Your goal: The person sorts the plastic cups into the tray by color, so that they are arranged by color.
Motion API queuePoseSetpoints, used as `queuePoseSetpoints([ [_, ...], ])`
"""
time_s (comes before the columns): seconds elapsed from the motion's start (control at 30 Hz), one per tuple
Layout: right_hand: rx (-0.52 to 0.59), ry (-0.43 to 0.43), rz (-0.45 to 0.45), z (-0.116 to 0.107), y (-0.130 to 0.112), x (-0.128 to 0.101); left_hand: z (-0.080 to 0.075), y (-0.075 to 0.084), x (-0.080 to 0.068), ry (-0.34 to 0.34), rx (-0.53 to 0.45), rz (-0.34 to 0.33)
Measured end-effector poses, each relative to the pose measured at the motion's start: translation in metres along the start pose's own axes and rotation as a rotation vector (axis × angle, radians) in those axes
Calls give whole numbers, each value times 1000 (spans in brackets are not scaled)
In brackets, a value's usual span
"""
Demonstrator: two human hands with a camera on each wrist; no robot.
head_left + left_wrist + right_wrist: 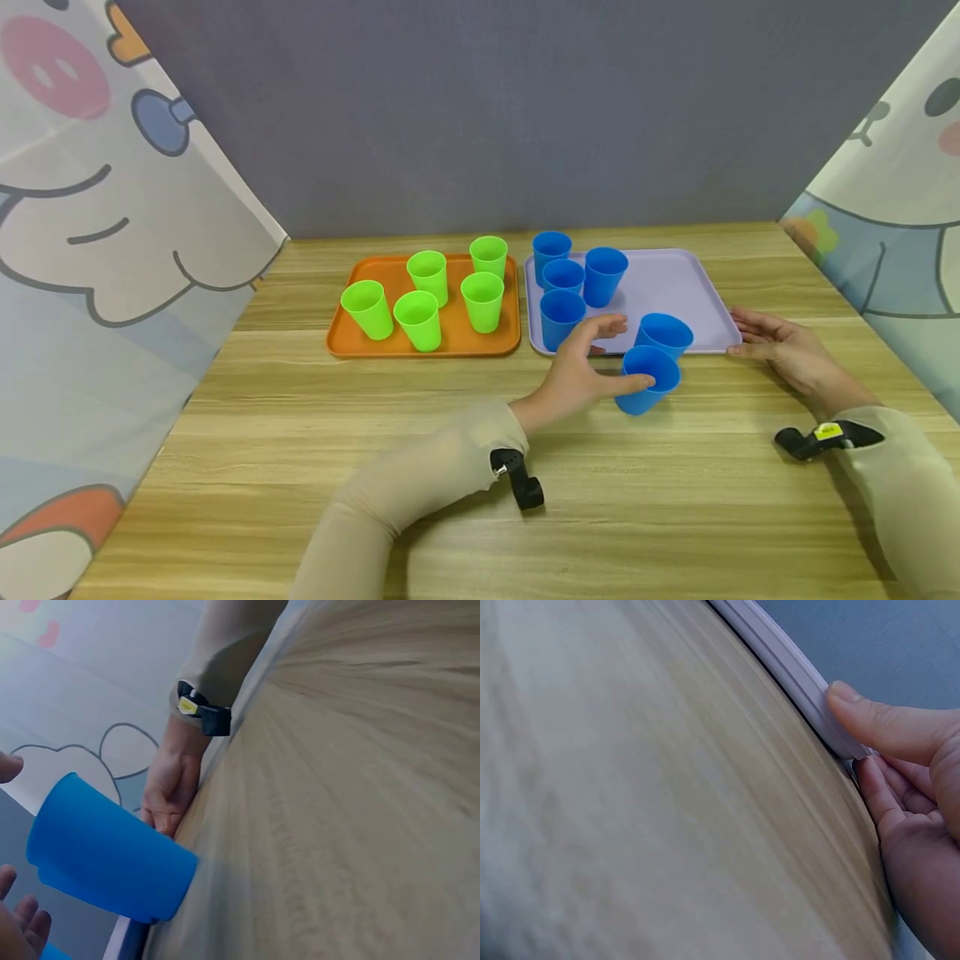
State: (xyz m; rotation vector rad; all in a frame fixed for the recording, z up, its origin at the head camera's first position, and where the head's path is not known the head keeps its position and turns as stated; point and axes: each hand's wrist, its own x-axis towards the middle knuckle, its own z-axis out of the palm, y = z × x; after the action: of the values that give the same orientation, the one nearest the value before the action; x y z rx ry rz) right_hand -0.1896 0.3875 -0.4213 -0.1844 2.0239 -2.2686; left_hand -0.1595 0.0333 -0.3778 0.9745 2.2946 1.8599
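Tilting toward the camera, a blue cup (pixel 647 379) sits just off the front edge of the lilac tray (pixel 690 287), over the wooden worktop (pixel 480 500). The left hand (pixel 581 367) holds it, thumb along its near side and fingers curled behind it; the left wrist view shows the same cup (pixel 105 859) slanted above the wood, and whether its base touches the surface cannot be told. A second blue cup (pixel 664 333) stands right behind it on the tray's front part, touching or nearly touching it. Further back on the tray's left side, four more blue cups (pixel 573 279) stand upright in a close cluster, mouths up, nothing visible inside them. The right hand (pixel 780 346) lies at the tray's front right corner, thumb on the rim and fingers loosely bent beneath it, as the right wrist view shows with the thumb (pixel 885 724) on the pale edge (pixel 780 656). Left of that tray, just beside it, an orange tray (pixel 360 337) carries five green cups (pixel 431 296), all upright and apart from one another
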Motion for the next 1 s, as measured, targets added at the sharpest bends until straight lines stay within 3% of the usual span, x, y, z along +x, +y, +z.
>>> queuePoseSetpoints([
  [0.13, -10, -1, -2, 0, 0, -1, 7, -4, -3, -44, 14, -68],
  [0.37, -19, 0, -4, 0, 0, -1, 16, -11, -5, -81, 23, -69],
  [1.0, -10, 10, 14, -1, 0, 0, 21, -13, -3, -58, 32, -89],
])
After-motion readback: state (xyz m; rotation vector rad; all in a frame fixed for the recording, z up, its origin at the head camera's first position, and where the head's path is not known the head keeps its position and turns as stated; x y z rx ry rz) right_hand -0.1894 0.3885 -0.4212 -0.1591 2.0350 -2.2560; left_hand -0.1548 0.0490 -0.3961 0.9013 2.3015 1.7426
